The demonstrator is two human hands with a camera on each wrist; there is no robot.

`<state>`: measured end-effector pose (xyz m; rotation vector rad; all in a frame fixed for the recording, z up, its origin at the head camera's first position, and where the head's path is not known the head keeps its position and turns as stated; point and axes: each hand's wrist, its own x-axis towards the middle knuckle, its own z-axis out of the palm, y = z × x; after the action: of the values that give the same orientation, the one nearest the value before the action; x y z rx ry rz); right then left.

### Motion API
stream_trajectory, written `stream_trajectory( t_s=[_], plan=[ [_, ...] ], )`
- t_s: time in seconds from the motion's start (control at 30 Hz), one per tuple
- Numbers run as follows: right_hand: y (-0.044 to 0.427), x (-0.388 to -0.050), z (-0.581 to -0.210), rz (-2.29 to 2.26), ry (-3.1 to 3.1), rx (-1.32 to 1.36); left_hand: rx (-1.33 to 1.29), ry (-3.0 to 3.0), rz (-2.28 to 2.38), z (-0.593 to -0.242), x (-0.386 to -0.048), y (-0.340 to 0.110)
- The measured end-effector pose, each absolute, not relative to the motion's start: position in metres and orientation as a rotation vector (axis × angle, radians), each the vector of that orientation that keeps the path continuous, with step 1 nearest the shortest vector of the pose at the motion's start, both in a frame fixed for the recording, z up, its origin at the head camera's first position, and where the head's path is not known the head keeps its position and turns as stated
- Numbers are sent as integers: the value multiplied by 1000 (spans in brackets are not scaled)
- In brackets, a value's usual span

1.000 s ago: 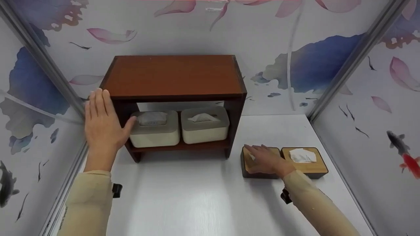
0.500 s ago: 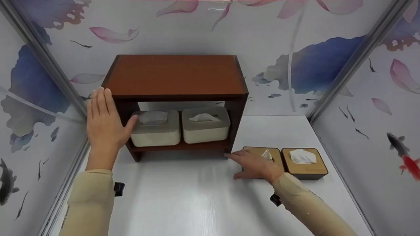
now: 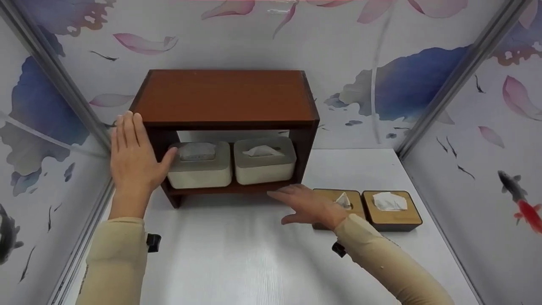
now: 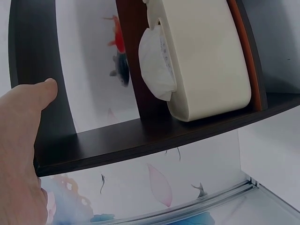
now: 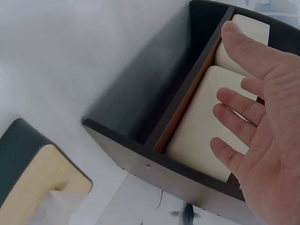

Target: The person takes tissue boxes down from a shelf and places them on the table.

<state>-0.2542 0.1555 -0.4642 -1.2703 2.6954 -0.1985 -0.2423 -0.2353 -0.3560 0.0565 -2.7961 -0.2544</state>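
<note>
Shelf (image 3: 228, 95), tissue boxes (image 3: 200, 178) inside, left grip (image 3: 134, 160) flat alongside, right grip (image 3: 308, 205) wide, sleeve marking (image 3: 84, 279) illegible

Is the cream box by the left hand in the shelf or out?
In: the cream box sits inside the shelf, on its lower board.

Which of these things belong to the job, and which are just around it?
Probably the job:
wooden shelf, by the left hand
two cream tissue boxes inside
two wood-topped tissue boxes, near the right hand

Just around:
white table
patterned walls
</note>
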Motion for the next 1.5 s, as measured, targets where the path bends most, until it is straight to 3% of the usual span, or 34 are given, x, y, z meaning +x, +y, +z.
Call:
stream_trajectory(
  t_s=[1.0, 1.5],
  plan=[
    [95, -307, -443, -196, 2925, -1385, 70, -2790, -224, -359, -244, -235],
    [68, -339, -443, -33, 2936, -1054, 79, -2777, -205, -362, -245, -235]
  ],
)
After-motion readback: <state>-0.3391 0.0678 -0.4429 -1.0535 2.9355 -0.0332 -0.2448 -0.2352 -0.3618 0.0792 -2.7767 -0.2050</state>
